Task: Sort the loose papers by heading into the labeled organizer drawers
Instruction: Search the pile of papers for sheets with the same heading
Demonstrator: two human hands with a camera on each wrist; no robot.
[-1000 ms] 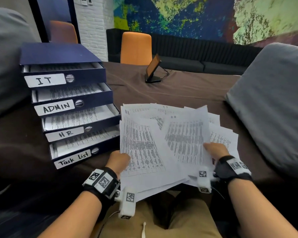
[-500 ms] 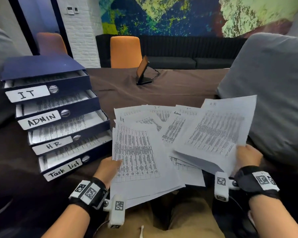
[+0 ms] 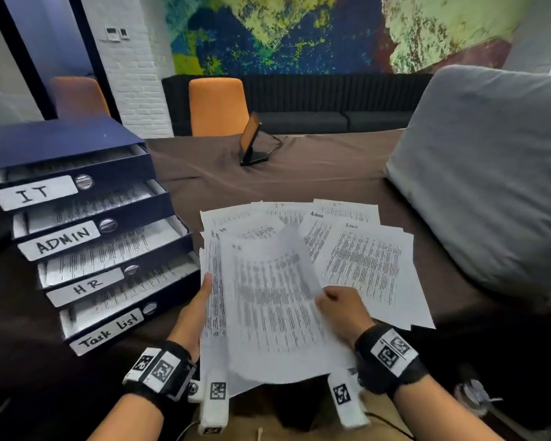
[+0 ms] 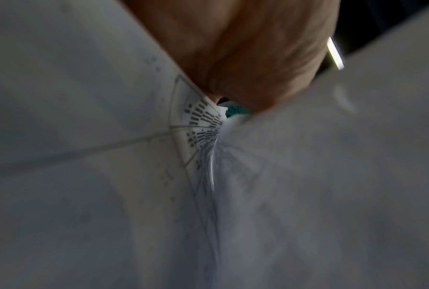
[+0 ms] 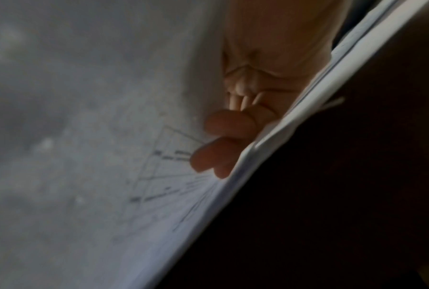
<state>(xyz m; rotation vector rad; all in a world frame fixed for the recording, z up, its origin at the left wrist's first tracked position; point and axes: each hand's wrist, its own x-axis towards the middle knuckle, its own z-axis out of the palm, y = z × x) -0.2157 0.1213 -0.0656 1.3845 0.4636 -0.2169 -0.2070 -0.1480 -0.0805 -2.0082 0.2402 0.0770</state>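
A dark blue organizer (image 3: 77,144) stands at the left with its drawers pulled out: IT (image 3: 34,192), ADMIN (image 3: 62,241), HR (image 3: 86,286) and Task list (image 3: 109,329), each holding printed sheets. Loose papers (image 3: 363,262) lie fanned on the brown table, some headed Admin and IT. My left hand (image 3: 198,303) grips the left edge of a paper stack (image 3: 212,268), thumb on top. My right hand (image 3: 341,308) pinches the right edge of a blurred, bowed sheet (image 3: 268,297) over that stack. In the right wrist view, curled fingers (image 5: 223,125) press under the sheet (image 5: 84,117).
A large grey cushion (image 3: 490,173) crowds the table's right side. A phone on a stand (image 3: 252,141) sits at the far middle of the brown cloth (image 3: 299,176). An orange chair (image 3: 218,106) and a dark sofa stand behind.
The sheets my right hand held up at the right now lie on the table. That hand has moved left and taken a sheet over the stack that my left hand keeps holding.
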